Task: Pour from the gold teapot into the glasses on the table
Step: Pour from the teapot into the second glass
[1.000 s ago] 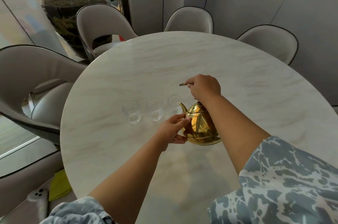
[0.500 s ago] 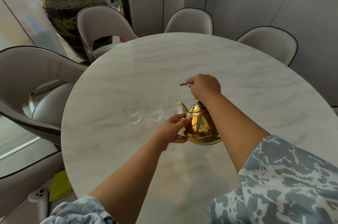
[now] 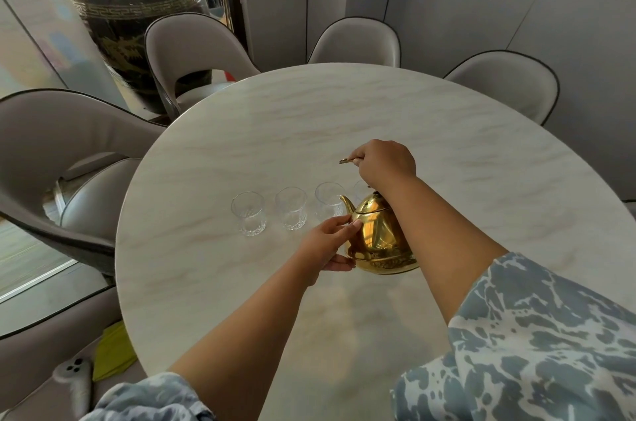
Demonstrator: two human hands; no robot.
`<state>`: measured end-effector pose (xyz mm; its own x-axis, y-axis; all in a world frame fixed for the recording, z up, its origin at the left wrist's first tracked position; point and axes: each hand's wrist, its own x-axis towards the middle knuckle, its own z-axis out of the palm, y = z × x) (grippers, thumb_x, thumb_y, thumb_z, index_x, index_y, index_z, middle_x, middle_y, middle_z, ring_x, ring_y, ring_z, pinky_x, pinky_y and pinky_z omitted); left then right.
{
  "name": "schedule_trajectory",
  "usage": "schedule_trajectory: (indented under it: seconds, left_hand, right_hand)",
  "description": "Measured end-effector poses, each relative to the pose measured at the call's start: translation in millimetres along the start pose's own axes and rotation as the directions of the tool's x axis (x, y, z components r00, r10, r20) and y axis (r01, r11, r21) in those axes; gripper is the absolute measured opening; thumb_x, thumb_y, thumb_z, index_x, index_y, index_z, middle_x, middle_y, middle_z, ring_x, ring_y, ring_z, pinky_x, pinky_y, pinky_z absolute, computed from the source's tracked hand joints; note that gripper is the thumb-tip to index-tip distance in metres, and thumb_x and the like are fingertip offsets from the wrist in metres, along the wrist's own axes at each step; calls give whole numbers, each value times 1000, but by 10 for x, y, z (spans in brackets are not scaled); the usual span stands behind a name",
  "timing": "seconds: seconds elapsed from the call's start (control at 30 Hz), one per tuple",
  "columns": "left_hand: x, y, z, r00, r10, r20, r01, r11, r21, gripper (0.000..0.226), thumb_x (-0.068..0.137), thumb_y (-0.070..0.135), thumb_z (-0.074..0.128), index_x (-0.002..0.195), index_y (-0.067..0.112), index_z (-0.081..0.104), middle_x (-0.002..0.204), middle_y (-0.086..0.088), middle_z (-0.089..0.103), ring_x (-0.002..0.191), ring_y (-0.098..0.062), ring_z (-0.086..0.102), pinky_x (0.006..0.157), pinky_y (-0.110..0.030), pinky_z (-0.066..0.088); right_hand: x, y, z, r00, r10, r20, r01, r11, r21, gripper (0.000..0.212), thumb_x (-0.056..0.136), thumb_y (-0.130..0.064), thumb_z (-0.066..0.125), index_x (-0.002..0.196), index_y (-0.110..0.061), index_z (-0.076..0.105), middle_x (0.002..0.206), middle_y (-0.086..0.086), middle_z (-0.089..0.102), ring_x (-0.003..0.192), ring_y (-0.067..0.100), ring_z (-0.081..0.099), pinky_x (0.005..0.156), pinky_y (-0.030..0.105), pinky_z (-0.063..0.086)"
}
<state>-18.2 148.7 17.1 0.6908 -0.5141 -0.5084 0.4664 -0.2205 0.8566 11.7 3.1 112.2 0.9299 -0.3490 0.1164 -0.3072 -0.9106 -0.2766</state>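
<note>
A gold teapot (image 3: 377, 241) stands near the middle of the round marble table (image 3: 481, 179), spout pointing left toward the glasses. My right hand (image 3: 387, 162) is closed on its raised handle above the lid. My left hand (image 3: 327, 241) rests against the pot's left side, fingers on the body below the spout. Three clear glasses stand in a row to the left: the left glass (image 3: 248, 217), the middle glass (image 3: 291, 208) and the right glass (image 3: 328, 200) just behind the spout. A further glass (image 3: 359, 188) is mostly hidden behind my right hand.
Grey upholstered chairs ring the table: one at far left (image 3: 51, 145), one at back left (image 3: 192, 52), one at the back (image 3: 354, 42), one at back right (image 3: 506, 83). A large dark jar (image 3: 130, 14) stands behind. A white phone (image 3: 74, 382) and yellow cloth (image 3: 112, 351) lie low left.
Hands and teapot hold nearly the same place; only the camera view has shifted slightly.
</note>
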Motion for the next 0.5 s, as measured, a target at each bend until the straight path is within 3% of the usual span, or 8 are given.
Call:
schedule_trajectory:
  seconds: [0.5]
  left_hand:
    - [-33, 21, -6, 1000, -2, 3, 2, 1000, 9, 58, 87, 46, 67, 140, 26, 53, 141, -4, 58, 87, -32, 76, 76, -38, 63]
  right_hand:
    - [4, -15, -11, 1000, 2, 21, -3, 1000, 5, 26, 97, -19, 54, 115, -24, 71, 107, 6, 73, 98, 27, 65, 72, 32, 49]
